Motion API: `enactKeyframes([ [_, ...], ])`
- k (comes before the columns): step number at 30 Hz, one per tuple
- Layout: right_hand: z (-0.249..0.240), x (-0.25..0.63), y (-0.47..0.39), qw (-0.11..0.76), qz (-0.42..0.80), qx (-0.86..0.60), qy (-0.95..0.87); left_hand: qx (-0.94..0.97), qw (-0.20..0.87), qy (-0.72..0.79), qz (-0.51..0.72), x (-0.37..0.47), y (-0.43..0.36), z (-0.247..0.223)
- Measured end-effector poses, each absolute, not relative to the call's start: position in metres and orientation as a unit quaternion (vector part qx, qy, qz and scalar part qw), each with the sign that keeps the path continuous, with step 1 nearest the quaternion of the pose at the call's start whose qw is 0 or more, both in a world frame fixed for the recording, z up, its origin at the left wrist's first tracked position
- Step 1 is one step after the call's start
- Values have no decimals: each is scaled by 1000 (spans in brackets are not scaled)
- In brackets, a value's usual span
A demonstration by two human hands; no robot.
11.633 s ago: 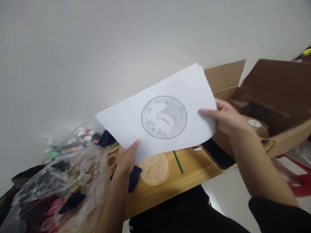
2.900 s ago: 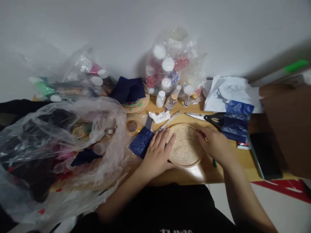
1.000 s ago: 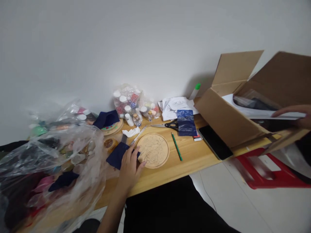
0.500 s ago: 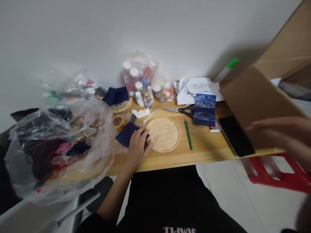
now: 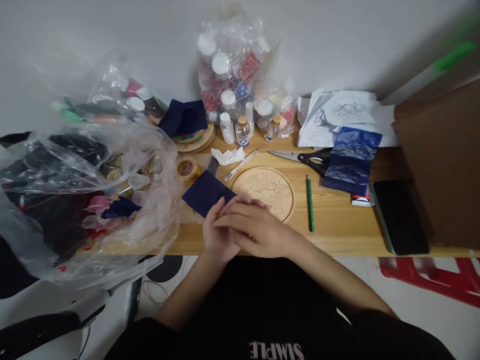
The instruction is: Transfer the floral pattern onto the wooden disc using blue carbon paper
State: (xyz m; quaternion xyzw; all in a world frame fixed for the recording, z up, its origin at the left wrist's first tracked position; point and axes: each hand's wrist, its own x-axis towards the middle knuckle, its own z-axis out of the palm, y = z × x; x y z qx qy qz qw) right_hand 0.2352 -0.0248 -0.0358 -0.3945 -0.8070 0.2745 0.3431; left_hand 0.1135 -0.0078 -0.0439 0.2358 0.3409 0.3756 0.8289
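My two hands meet in front of the round wooden disc, which has a line drawing on its face. My left hand is open, palm turned inward and thumb raised; its fingers are mostly covered. Across it lies my right hand, open with fingers stretched over the left palm. Anything between the palms is hidden. A dark blue square sheet lies just beyond my left thumb. Behind the disc is a silver pen, beside a crumpled white tissue. To the right lies a green pencil.
Black-handled scissors, a blue sheet and a phone lie right, near a cardboard box. Small bottles and a bag of jars line the wall. A large plastic bag fills the left.
My right hand has come from the cardboard box at the right to my left hand. My left hand has left the blue sheet and the disc's edge and turned inward. The view has shifted closer.
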Motion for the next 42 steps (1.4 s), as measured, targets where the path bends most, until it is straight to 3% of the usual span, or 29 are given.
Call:
enactKeyframes([
  [3,-37,278,-21,355,219,-549,-725,305,759,343,463,85,10,-39],
  [5,-41,304,-19,296,154,-696,-635,437,645,433,454,66,17,-38],
  [9,-51,331,-17,200,135,-769,-593,749,279,528,286,46,17,-39],
  [11,-52,331,-17,193,135,-775,-587,828,171,493,204,48,14,-38],
  [18,-49,321,-23,217,156,-760,-593,882,97,462,6,70,9,-36],
  [22,-45,319,-30,243,177,-742,-600,850,170,493,76,65,12,-33],
  [26,-37,310,-35,309,221,-700,-605,704,495,436,262,56,14,-21],
  [28,-31,304,-35,360,292,-636,-617,559,654,390,329,57,16,-14],
  [30,-27,297,-33,399,388,-563,-611,418,748,371,358,65,19,-9],
  [35,-27,286,-27,454,553,-570,-405,265,795,433,331,96,32,-10],
  [42,-32,284,-40,537,570,-554,-282,249,789,438,350,110,31,-30],
])
